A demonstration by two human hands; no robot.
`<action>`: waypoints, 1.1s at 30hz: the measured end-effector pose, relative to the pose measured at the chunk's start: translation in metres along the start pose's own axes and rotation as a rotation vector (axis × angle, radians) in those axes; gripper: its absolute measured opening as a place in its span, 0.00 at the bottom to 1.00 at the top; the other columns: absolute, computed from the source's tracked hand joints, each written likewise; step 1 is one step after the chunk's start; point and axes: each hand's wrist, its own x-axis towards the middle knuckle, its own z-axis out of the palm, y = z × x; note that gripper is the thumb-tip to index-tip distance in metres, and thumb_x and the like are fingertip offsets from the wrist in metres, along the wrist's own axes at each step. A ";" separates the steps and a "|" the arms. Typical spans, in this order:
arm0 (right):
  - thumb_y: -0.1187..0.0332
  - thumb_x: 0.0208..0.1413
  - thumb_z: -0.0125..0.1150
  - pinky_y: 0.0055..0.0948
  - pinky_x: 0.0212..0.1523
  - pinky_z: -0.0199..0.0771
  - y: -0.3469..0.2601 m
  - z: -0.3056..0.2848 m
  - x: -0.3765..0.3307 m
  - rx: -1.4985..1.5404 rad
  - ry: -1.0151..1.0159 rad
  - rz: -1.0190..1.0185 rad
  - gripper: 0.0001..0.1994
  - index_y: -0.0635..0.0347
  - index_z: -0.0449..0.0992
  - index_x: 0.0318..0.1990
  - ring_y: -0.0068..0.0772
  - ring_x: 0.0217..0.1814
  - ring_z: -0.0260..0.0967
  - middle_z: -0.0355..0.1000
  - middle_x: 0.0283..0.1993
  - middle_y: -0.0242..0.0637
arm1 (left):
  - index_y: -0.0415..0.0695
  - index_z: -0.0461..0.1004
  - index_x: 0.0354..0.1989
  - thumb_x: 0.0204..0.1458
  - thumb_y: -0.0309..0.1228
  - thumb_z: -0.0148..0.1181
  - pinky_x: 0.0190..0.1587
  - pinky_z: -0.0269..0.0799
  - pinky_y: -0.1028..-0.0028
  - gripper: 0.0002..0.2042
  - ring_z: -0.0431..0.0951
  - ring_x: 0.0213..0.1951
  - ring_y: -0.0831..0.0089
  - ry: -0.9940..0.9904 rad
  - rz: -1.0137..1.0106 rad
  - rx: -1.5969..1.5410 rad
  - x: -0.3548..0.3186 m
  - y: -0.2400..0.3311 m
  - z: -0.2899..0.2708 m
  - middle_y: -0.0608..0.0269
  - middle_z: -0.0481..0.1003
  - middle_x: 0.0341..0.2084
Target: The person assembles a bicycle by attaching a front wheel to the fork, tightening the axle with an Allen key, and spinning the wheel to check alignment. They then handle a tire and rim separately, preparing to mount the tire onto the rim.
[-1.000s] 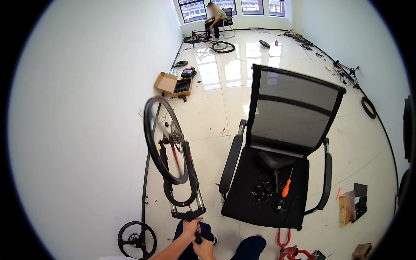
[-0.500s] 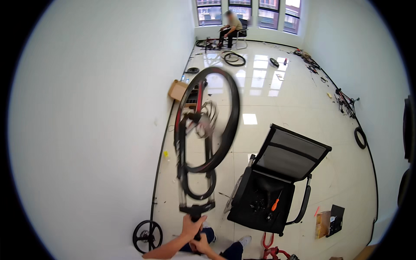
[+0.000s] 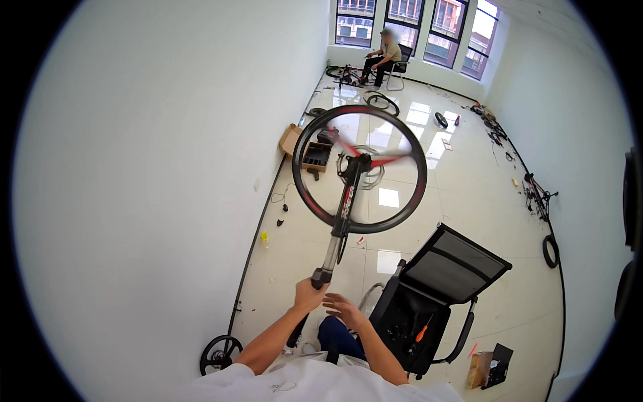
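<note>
My left hand (image 3: 309, 293) grips the lower end of a bicycle fork (image 3: 333, 244) and holds it up in front of me. A black wheel (image 3: 360, 169) with red-marked spokes sits in the fork and blurs as it spins. My right hand (image 3: 343, 309) hovers open just to the right of the fork's end, touching nothing. Below my hands lies my blue-trousered leg (image 3: 335, 335).
A black mesh office chair (image 3: 435, 295) with tools on its seat, an orange-handled screwdriver (image 3: 420, 332) among them, stands at my right. A small black wheel (image 3: 220, 354) leans by the white wall. Cardboard boxes (image 3: 307, 149) and tyres lie farther off. A seated person (image 3: 383, 59) works by the windows.
The fork and wheel have swung from near-vertical and edge-on to face me, higher and farther right. My right hand has come off the fork's end. My head has lifted, so the chair looks smaller.
</note>
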 end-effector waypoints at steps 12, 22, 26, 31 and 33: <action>0.68 0.47 0.67 0.32 0.53 0.66 -0.037 -0.033 0.240 0.393 -0.068 0.144 0.19 0.64 0.70 0.45 0.31 0.50 0.67 0.70 0.45 0.37 | 0.37 0.73 0.28 0.36 0.28 0.56 0.32 0.72 0.59 0.10 0.76 0.29 0.47 -0.081 -0.106 0.376 0.162 -0.061 0.039 0.45 0.74 0.22; 0.70 0.44 0.69 0.31 0.45 0.72 -0.213 -0.096 0.331 0.404 0.070 0.206 0.14 0.61 0.73 0.38 0.29 0.42 0.70 0.72 0.38 0.36 | 0.37 0.72 0.27 0.38 0.29 0.56 0.30 0.72 0.59 0.09 0.76 0.29 0.47 -0.085 -0.294 0.284 0.340 0.027 0.102 0.45 0.75 0.24; 0.70 0.44 0.69 0.28 0.47 0.70 -0.289 -0.103 0.362 0.278 -0.002 0.013 0.16 0.62 0.72 0.40 0.27 0.42 0.69 0.72 0.37 0.34 | 0.39 0.73 0.32 0.39 0.29 0.57 0.34 0.72 0.62 0.11 0.76 0.33 0.48 -0.042 -0.092 0.222 0.411 0.069 0.100 0.45 0.75 0.29; 0.69 0.49 0.64 0.29 0.52 0.67 -0.435 -0.109 0.395 -0.018 -0.110 -0.280 0.17 0.66 0.70 0.44 0.30 0.48 0.69 0.73 0.42 0.40 | 0.37 0.73 0.32 0.41 0.26 0.58 0.28 0.70 0.69 0.09 0.77 0.26 0.55 0.094 0.228 0.069 0.510 0.163 0.100 0.51 0.75 0.23; 0.70 0.50 0.62 0.29 0.52 0.66 -0.490 -0.112 0.401 -0.058 -0.121 -0.271 0.14 0.67 0.71 0.43 0.31 0.49 0.69 0.73 0.44 0.43 | 0.35 0.72 0.28 0.42 0.28 0.60 0.26 0.68 0.71 0.09 0.76 0.22 0.67 0.019 0.168 -0.053 0.531 0.175 0.101 0.51 0.73 0.19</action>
